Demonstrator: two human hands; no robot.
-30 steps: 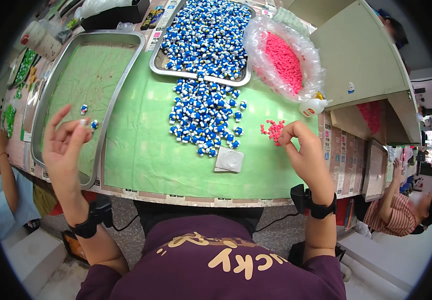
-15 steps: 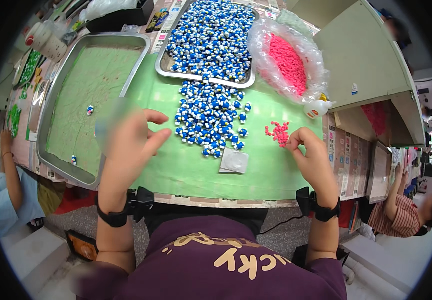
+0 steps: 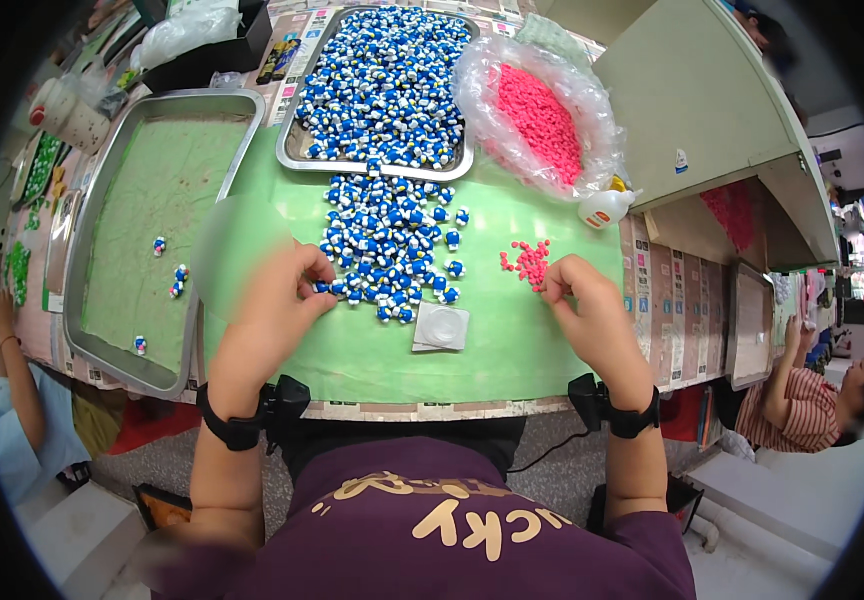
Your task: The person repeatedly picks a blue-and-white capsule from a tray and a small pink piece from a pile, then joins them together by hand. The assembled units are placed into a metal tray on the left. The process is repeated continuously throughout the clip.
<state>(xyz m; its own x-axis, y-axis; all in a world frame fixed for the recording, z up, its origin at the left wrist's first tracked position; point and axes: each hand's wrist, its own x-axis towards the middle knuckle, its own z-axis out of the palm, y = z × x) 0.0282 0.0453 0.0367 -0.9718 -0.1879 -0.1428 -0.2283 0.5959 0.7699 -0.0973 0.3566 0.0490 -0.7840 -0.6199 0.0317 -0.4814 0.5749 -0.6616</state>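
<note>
My left hand (image 3: 277,310) is at the left edge of a loose pile of small blue-and-white figures (image 3: 387,240). Its thumb and index finger close on one blue-and-white figure (image 3: 322,287). To the right, my right hand (image 3: 597,310) has its thumb and fingertips pinched together beside a small heap of pink pieces (image 3: 530,264); whatever lies between those fingertips is too small to make out. A white square pad (image 3: 441,327) with a round mark lies between the hands. In the metal tray (image 3: 74,300) on the left sit several figures with pink bits (image 3: 180,272).
Behind the pile stands a metal tray (image 3: 290,150) full of blue-and-white figures. A plastic bag of pink pieces (image 3: 542,120) and a white bottle (image 3: 604,208) stand back right, beside a grey cabinet (image 3: 702,120). Other people work at both sides.
My left hand has moved from beside the left tray to the pile and closed on a figure. More figures in that tray are uncovered. My right hand stays pinched by the pink heap.
</note>
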